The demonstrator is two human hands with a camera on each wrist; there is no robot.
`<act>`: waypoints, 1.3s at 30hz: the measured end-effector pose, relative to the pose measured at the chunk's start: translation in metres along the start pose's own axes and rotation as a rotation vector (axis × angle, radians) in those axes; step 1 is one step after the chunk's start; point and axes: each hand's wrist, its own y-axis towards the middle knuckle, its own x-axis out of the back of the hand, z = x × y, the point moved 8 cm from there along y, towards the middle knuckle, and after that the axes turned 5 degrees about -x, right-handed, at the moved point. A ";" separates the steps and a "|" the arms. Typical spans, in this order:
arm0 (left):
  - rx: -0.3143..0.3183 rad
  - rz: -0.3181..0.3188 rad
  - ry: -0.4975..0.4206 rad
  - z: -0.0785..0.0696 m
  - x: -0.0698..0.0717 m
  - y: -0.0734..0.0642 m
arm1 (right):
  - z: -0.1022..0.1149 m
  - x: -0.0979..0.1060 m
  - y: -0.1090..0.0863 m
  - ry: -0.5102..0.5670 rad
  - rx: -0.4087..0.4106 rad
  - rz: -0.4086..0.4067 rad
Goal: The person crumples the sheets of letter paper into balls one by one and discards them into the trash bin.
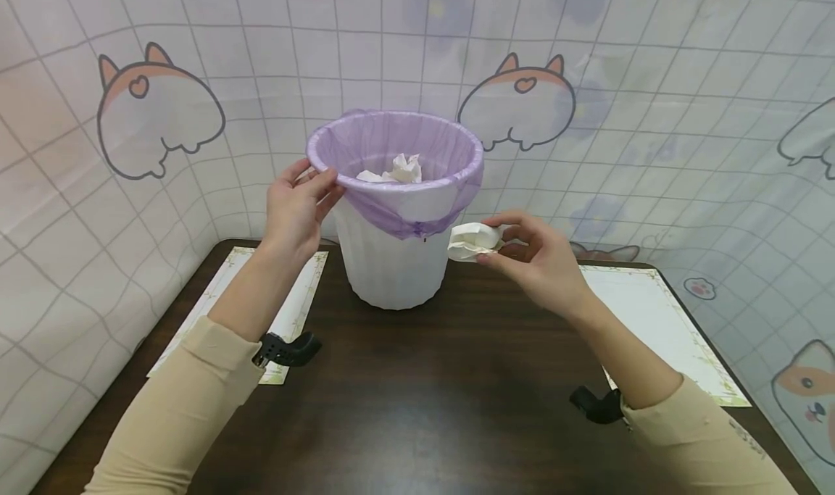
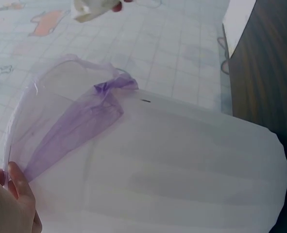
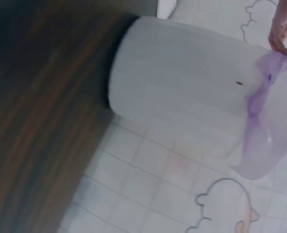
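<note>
– Grips?
– Right hand (image 1: 538,263) pinched the crumpled white paper wad (image 1: 472,241), apart from the round white plastic bin (image 1: 391,270); left hand (image 1: 296,209) pinched the purple plastic liner (image 1: 401,216) at the rim (image 1: 391,188).
– Technique?
– Steady rim, light pinch, wad lifted clear of liner seemed best.

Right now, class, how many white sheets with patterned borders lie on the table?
2: the left sheet, left of the bin, partly hidden by the left forearm; the right sheet, partly hidden by the right forearm. No third shows.
</note>
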 end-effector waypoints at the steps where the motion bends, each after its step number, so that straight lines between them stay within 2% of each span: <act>1: -0.001 0.000 0.002 0.000 0.000 0.000 | 0.004 0.001 0.002 0.001 0.005 -0.001; 6: 0.008 -0.001 0.023 -0.001 0.001 0.000 | 0.024 0.006 0.018 -0.003 0.053 -0.010; 11: 0.014 -0.012 0.044 -0.001 0.002 0.001 | 0.046 0.011 0.039 -0.005 0.135 -0.028; 15: 0.015 -0.024 0.046 -0.001 0.003 0.002 | 0.055 0.015 0.059 -0.005 0.146 -0.061; 20: 0.008 -0.015 0.063 -0.001 0.002 0.003 | 0.053 0.019 0.084 0.001 0.083 -0.147; 25: 0.003 -0.020 0.082 -0.001 0.003 0.003 | 0.041 0.017 0.106 -0.110 -0.003 -0.201; 30: 0.000 -0.019 0.085 -0.001 0.003 0.003 | 0.023 0.009 0.124 -0.184 -0.125 -0.184; 33: -0.005 -0.020 0.084 -0.001 0.003 0.003 | 0.014 0.003 0.131 -0.191 -0.186 -0.147; 39: -0.006 -0.014 0.068 -0.002 0.002 0.002 | 0.014 -0.008 0.137 -0.136 -0.162 -0.082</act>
